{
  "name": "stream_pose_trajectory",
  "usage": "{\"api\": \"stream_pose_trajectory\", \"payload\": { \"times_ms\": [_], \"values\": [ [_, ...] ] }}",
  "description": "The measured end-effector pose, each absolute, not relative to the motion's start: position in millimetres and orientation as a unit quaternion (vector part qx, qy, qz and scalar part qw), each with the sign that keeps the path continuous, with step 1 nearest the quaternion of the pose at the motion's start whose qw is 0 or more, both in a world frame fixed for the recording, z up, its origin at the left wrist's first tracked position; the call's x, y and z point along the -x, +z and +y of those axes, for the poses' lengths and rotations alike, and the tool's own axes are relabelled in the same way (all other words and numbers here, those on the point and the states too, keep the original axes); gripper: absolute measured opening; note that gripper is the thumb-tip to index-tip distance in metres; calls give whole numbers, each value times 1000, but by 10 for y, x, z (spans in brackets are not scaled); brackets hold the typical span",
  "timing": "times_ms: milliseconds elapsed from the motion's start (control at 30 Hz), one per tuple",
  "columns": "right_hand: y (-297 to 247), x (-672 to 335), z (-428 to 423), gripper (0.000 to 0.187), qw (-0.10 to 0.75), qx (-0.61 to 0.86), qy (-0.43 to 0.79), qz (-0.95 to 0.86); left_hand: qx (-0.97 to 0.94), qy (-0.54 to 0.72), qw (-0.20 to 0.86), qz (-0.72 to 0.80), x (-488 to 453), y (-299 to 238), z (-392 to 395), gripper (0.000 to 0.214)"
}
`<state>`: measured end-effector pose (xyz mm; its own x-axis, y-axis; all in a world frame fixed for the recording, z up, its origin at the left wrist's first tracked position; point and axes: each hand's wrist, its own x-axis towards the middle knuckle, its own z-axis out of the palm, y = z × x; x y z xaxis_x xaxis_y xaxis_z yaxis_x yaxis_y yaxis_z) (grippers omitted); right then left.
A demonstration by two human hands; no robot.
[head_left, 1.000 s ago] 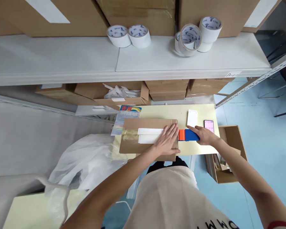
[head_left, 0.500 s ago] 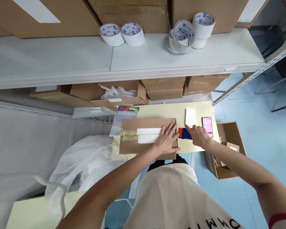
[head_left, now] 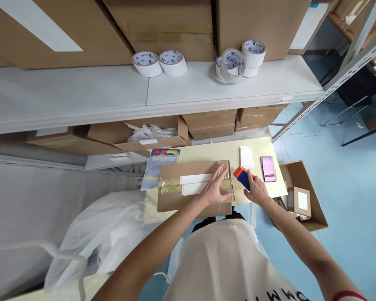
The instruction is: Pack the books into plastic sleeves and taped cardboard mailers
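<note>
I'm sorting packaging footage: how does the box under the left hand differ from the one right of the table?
The taped box lies under the left hand; neither hand touches the open box. The taped box has white strips on its covered top; the open box shows a smaller box inside. Both are brown cardboard.

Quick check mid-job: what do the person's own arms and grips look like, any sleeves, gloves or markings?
No glove or watch shows on the left grip or right grip. The left arm is bare as far as it shows; the right arm is bare up to a red sleeve edge. The shirt is off-white with black lettering.
</note>
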<state>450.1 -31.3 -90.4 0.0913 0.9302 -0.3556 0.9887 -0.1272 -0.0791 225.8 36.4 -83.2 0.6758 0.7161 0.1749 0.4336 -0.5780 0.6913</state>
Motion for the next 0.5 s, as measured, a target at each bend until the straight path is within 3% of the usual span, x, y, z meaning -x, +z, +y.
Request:
{"api": "stream_pose_trajectory", "payload": {
  "times_ms": [200,333,500],
  "values": [
    [-1619,-4177,-506,69,45,-769,-153,619,-872,257,275,313,-2096,-946,290,67],
    [-1753,-4093,-565,72,14,-778,-150,610,-878,217,222,363,-2085,-1045,219,62],
    [-1328,-4068,-602,66,-212,-753,-63,620,-854,227,176,433,-2035,-1014,167,80]
  ]
}}
